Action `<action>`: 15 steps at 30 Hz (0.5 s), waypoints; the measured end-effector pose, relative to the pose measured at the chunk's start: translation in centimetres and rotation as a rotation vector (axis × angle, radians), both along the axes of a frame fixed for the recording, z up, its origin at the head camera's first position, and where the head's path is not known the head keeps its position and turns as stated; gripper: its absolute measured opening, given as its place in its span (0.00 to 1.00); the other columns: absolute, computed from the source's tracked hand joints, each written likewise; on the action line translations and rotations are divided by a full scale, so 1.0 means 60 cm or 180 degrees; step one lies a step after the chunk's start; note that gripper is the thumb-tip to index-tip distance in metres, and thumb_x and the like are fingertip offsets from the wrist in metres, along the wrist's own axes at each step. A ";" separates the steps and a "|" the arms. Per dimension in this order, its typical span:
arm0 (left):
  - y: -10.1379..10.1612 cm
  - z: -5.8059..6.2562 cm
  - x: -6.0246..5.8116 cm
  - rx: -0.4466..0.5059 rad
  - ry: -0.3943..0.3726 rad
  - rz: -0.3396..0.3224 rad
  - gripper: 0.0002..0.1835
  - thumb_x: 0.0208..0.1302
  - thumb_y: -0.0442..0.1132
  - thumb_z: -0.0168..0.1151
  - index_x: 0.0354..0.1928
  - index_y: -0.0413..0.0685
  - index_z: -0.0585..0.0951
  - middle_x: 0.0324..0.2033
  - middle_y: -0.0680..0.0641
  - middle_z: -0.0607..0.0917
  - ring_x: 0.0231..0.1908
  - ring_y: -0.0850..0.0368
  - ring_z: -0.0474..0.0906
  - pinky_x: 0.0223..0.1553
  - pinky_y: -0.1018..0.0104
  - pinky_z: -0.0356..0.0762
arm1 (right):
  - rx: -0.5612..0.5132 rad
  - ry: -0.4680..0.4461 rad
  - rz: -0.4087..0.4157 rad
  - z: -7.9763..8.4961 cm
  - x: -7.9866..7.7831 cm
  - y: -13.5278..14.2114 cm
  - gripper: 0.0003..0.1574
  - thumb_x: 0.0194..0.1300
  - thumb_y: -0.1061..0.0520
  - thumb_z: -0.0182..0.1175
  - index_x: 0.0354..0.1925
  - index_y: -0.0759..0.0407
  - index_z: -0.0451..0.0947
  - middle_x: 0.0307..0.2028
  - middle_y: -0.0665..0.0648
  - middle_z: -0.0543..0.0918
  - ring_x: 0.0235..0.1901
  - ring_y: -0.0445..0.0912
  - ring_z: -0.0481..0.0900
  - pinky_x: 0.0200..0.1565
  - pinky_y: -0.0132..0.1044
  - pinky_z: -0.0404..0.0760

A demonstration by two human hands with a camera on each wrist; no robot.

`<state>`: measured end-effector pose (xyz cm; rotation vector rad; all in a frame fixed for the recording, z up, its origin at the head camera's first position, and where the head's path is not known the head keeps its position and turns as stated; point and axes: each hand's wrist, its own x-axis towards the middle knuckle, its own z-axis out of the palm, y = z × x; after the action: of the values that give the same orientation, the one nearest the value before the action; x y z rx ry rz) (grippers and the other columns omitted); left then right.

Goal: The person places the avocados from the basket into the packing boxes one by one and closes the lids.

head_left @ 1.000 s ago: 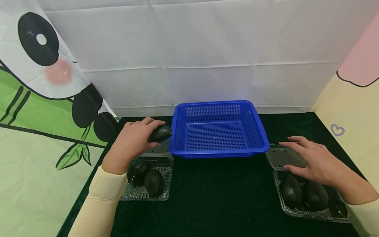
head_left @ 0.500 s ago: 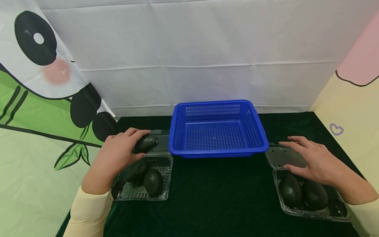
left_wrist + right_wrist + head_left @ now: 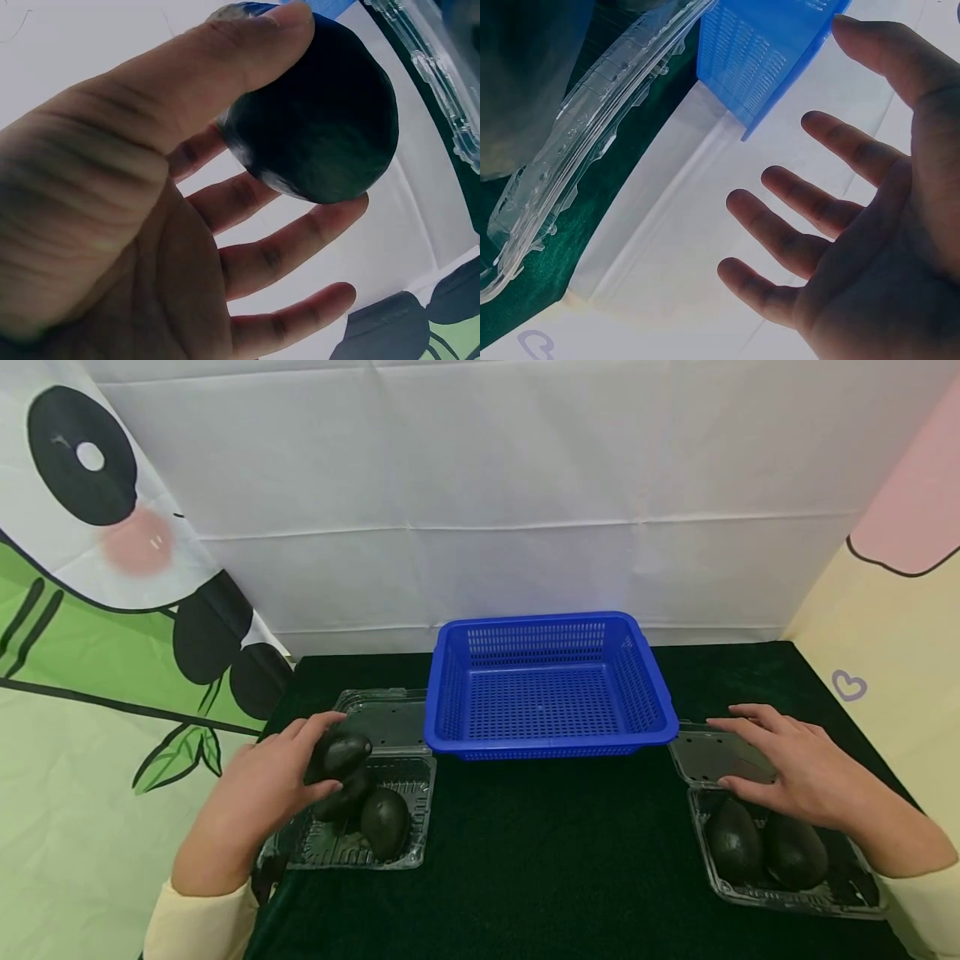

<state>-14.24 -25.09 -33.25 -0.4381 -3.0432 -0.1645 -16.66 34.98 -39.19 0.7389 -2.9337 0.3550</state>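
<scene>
My left hand (image 3: 258, 785) grips a dark green avocado (image 3: 341, 753) between thumb and fingers, over the left clear plastic clamshell box (image 3: 420, 810). In the left wrist view the thumb lies across the avocado (image 3: 322, 112) and fingertips support its far side. Below it in the box rest more avocados, one of them (image 3: 386, 823) at the right. My right hand (image 3: 795, 764) hovers with fingers spread over the right clamshell box (image 3: 787, 903), holding nothing. Two large avocados show there, the left one (image 3: 735, 843) beside the other (image 3: 797, 853); the hand and wrist overlap part of the box.
A blue plastic basket (image 3: 551, 752) with nothing inside stands at the back middle, between the two boxes. Both box lids lie folded back, the left lid (image 3: 390, 722) reaching the basket's side. Dark green cloth (image 3: 555, 860) covers the table; a white sheet (image 3: 525, 485) hangs behind.
My left hand has drawn back to the left and towards me with the avocado, from beside the basket to above the left box. The right hand has stayed in place.
</scene>
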 end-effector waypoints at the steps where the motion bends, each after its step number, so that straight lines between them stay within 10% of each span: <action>1: -0.001 -0.003 0.002 0.0022 -0.0010 0.0012 0.46 0.55 0.46 0.82 0.73 0.50 0.67 0.59 0.34 0.80 0.46 0.36 0.84 0.47 0.28 0.73 | -0.0003 -0.0006 -0.0001 0.000 0.000 0.000 0.46 0.59 0.43 0.77 0.70 0.53 0.72 0.67 0.71 0.68 0.57 0.74 0.75 0.53 0.78 0.67; 15: -0.024 -0.044 0.024 0.0055 -0.0111 0.0056 0.41 0.49 0.46 0.84 0.65 0.51 0.75 0.52 0.37 0.84 0.38 0.43 0.85 0.35 0.38 0.80 | 0.0015 0.0050 0.0017 0.000 -0.002 0.004 0.46 0.58 0.43 0.78 0.69 0.52 0.73 0.66 0.71 0.69 0.56 0.73 0.76 0.52 0.76 0.70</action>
<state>-12.83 -26.52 -35.87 -0.4115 -3.0762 -0.1996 -16.77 35.20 -39.21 0.7469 -2.9195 0.3413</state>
